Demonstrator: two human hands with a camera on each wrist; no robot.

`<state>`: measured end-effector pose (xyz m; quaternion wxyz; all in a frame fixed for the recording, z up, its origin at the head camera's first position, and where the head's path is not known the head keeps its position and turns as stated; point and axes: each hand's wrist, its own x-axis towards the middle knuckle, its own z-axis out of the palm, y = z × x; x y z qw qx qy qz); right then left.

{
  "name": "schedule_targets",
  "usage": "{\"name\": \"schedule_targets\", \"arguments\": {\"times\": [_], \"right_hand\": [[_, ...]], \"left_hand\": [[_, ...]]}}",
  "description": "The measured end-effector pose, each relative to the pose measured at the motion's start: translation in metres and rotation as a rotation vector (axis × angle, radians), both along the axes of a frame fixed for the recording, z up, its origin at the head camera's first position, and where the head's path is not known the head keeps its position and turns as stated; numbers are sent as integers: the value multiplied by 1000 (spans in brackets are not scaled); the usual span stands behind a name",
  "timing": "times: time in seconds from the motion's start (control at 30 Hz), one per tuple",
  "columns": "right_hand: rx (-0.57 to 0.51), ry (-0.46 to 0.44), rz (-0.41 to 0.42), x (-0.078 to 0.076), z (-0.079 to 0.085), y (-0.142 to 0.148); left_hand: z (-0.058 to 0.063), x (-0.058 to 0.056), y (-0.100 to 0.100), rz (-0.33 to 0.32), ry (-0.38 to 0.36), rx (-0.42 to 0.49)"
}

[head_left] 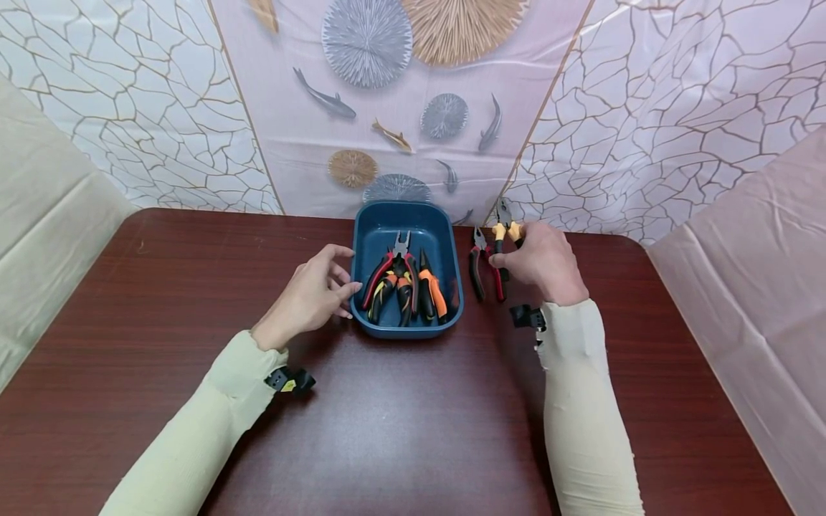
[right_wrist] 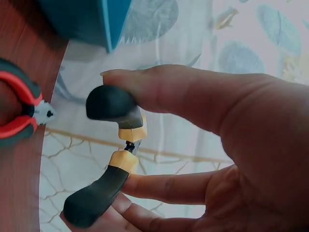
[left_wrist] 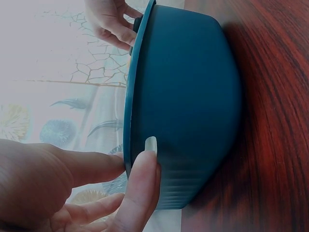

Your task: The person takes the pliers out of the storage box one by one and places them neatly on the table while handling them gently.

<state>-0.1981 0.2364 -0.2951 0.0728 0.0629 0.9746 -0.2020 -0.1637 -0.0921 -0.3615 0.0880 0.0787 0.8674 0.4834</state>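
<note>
My right hand (head_left: pixel 545 261) holds a pair of pliers (head_left: pixel 503 211) with black and yellow handles, jaws pointing away from me. In the right wrist view, the thumb lies along one handle (right_wrist: pixel 111 104) and the fingers along the other. Just left of that hand, diagonal cutters (head_left: pixel 479 251) with red and black grips lie on the table. My left hand (head_left: pixel 312 294) touches the left side of a blue tray (head_left: pixel 406 333), its fingers loosely bent at the rim and outer wall. Inside are red-and-black pliers (head_left: pixel 401 247), orange-handled long-nose pliers (head_left: pixel 437 294) and other pliers partly covered.
The dark reddish wood table (head_left: pixel 387 423) runs back to a patterned cloth backdrop (head_left: pixel 310 165). The tray stands near the table's back edge. Pale cloth walls (head_left: pixel 755 272) rise at both sides.
</note>
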Motion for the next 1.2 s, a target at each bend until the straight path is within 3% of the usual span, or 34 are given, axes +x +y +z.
{"name": "schedule_targets", "arguments": {"times": [0.57,1.2], "right_hand": [[-1,-37,-68,-12,-13,28],[33,-99,-78,-24,-37,42]], "left_hand": [[1,0,0,-3,-5,3],[1,-1,0,-5,-9,0]]}}
